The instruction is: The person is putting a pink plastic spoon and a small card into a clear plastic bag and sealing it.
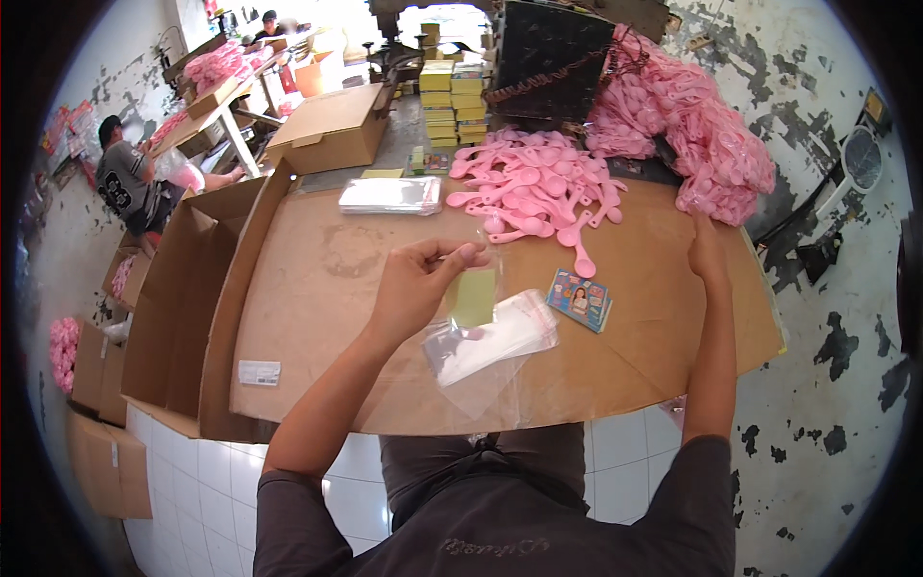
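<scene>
You are holding a small clear plastic sleeve (473,288) with a pale yellow card inside it, pinched at its top edge between the thumb and fingers of your left hand (415,286); no pink plastic spoon is showing in it, so this pack is looking only part filled; just below the grip a loose stack of empty clear sleeves (495,338) is lying on the brown cardboard work surface (317,288); your right hand (707,252) is reaching far to the right toward the heaped pink spoons (716,154), and I cannot tell whether it is grasping any.
</scene>
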### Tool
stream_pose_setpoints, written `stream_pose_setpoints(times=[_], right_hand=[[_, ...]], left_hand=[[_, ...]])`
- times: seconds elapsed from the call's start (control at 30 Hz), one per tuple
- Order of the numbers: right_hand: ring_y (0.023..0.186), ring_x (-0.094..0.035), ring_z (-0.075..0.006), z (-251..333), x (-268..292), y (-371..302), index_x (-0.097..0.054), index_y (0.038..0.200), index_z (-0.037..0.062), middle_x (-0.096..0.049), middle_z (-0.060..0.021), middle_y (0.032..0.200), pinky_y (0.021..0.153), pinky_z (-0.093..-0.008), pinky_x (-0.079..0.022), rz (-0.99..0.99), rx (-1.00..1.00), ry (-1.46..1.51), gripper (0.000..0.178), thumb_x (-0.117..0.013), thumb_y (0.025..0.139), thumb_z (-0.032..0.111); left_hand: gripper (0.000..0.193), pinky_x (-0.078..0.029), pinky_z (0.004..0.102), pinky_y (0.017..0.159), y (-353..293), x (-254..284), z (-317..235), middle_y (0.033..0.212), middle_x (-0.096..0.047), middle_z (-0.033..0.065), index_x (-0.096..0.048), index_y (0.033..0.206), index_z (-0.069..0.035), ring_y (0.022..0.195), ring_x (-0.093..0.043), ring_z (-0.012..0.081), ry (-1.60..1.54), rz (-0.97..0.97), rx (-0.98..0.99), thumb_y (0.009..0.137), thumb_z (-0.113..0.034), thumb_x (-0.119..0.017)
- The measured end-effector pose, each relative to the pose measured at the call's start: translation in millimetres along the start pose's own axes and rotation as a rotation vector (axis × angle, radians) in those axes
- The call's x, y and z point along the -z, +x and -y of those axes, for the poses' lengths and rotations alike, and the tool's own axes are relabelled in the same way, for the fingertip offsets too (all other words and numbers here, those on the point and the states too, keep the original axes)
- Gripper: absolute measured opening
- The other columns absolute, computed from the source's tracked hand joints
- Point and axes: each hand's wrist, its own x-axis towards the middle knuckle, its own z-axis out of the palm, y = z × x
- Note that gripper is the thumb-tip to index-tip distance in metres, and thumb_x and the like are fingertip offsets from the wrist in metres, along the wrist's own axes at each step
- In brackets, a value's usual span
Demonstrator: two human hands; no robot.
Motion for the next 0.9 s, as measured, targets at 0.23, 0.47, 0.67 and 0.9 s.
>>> stream_pose_setpoints(times=[0.23, 0.47, 0.67, 0.9], right_hand=[[0.102, -0.067, -0.0294, 39, 63, 43, -0.064, 0.126, 0.0012, -0.068, -0.0184, 0.109, 0.088, -0.0342, -0.052, 0.322, -0.393, 1.187, 0.035, -0.062, 0.091, 0.006], [0.087, -0.063, -0.0115, 149, 198, 82, -0.062, 0.129, 0.0035, -0.068, -0.004, 0.097, 0.077, -0.0285, -0.051, 0.488, 0.097, 1.996, 0.037, -0.068, 0.093, 0.01], [0.081, -0.059, -0.0061, 185, 179, 83, -0.061, 0.12, -0.0004, -0.061, -0.0009, 0.093, 0.07, -0.0224, -0.049, 0.788, -0.066, 2.399, 0.031, -0.072, 0.093, 0.007], [0.089, -0.064, -0.009, 183, 180, 74, -0.064, 0.115, -0.0021, -0.066, -0.0031, 0.101, 0.08, -0.0253, -0.055, 0.774, -0.234, 2.418, 0.024, -0.07, 0.094, 0.006]], left_hand=[[0.025, -0.055, 0.026, 0.083, 2, -10, 13, 0.097, -0.075, 0.0109, -0.072, 0.108, 0.004, 0.091, -0.07, 0.0125, -0.128, -0.022, -0.071, 0.102, -0.019, -0.064], [0.027, -0.055, 0.0257, 0.081, 0, -17, 20, 0.095, -0.074, 0.0094, -0.071, 0.11, 0.003, 0.089, -0.069, 0.0124, -0.043, -0.054, -0.058, 0.101, -0.021, -0.065], [0.03, -0.057, 0.0283, 0.084, -2, -19, 26, 0.101, -0.074, 0.0101, -0.066, 0.121, 0.003, 0.094, -0.07, 0.0143, -0.255, -0.024, -0.074, 0.101, -0.019, -0.064], [0.027, -0.058, 0.0297, 0.086, -3, -12, 39, 0.107, -0.074, 0.0121, -0.066, 0.122, 0.003, 0.097, -0.07, 0.0144, -0.204, 0.025, -0.036, 0.102, -0.014, -0.062]])
